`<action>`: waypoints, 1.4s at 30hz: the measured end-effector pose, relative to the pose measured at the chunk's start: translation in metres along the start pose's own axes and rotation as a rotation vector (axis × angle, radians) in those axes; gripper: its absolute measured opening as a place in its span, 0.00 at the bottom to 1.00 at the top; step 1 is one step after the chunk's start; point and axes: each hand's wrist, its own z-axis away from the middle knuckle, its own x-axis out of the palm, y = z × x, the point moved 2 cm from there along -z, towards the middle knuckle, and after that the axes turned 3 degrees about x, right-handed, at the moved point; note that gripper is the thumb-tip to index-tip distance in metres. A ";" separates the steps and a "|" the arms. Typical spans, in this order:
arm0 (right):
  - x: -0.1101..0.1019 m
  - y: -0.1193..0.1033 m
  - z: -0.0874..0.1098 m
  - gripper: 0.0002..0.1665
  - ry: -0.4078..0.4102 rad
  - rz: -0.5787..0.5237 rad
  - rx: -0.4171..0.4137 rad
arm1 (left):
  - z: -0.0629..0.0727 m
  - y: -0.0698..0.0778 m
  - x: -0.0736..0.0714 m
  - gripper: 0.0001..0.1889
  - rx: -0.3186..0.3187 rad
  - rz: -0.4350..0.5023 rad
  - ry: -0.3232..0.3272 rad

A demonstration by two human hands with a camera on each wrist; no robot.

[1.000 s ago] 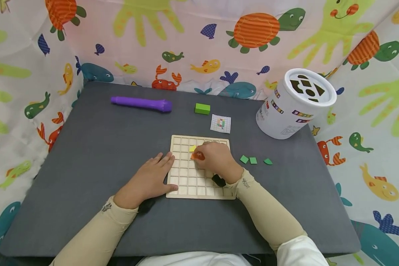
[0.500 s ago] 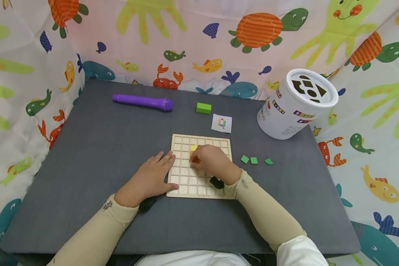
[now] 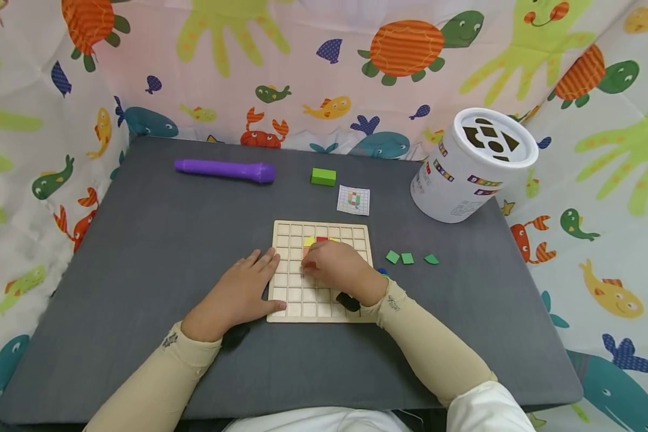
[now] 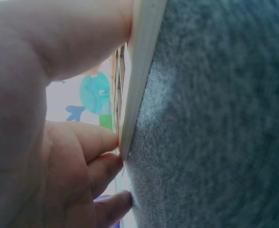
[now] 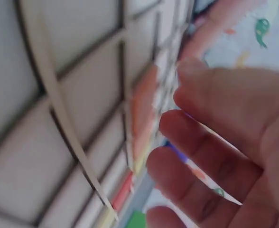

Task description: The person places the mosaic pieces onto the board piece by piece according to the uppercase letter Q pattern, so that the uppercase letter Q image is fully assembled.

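A pale wooden grid board (image 3: 294, 309) lies in the middle of the grey table in the head view. My left hand (image 3: 232, 294) rests along its left side, fingers straight at the edge and thumb over the lower left corner. Over the board is my right hand (image 3: 337, 264), fingers bent and pointing left. The right wrist view shows an orange tile (image 5: 143, 109) in a cell, with the fingertips beside it and nothing between them. A yellow tile (image 3: 309, 241) and a red tile (image 3: 321, 239) sit in the row above. Part of the board is hidden beneath the right hand.
Right of the board lie green tiles (image 3: 407, 258) and a small blue piece (image 3: 382, 271) by the right wrist. Behind it are a printed grid card (image 3: 353, 204), a green block (image 3: 323, 176) and a purple stick (image 3: 225, 170). A white bucket (image 3: 453, 186) stands back right.
The orange tile was between the right fingertips; it now lies in the board, released. The right hand has shifted slightly, and the red tile shows. The left hand stays in place.
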 end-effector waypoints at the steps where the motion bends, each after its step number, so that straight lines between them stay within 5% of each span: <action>1: -0.001 0.001 0.003 0.05 0.009 0.009 0.012 | 0.001 0.000 0.001 0.55 -0.001 0.000 -0.002; 9: -0.028 0.049 0.051 0.17 0.064 -0.019 0.288 | 0.001 -0.001 -0.001 0.55 -0.011 0.002 0.008; 14: -0.024 0.096 0.087 0.25 -0.014 -0.039 0.471 | 0.001 -0.004 0.000 0.55 -0.020 -0.001 -0.004; 17: -0.015 0.114 0.102 0.25 -0.030 -0.043 0.485 | 0.003 -0.005 0.001 0.55 -0.026 0.003 -0.009; 22: -0.006 0.126 0.114 0.18 0.061 -0.076 0.468 | 0.003 -0.005 0.001 0.56 -0.037 0.023 -0.008; 42: -0.010 0.126 0.115 0.16 0.133 -0.055 0.480 | -0.001 0.007 0.002 0.56 -0.023 0.039 -0.008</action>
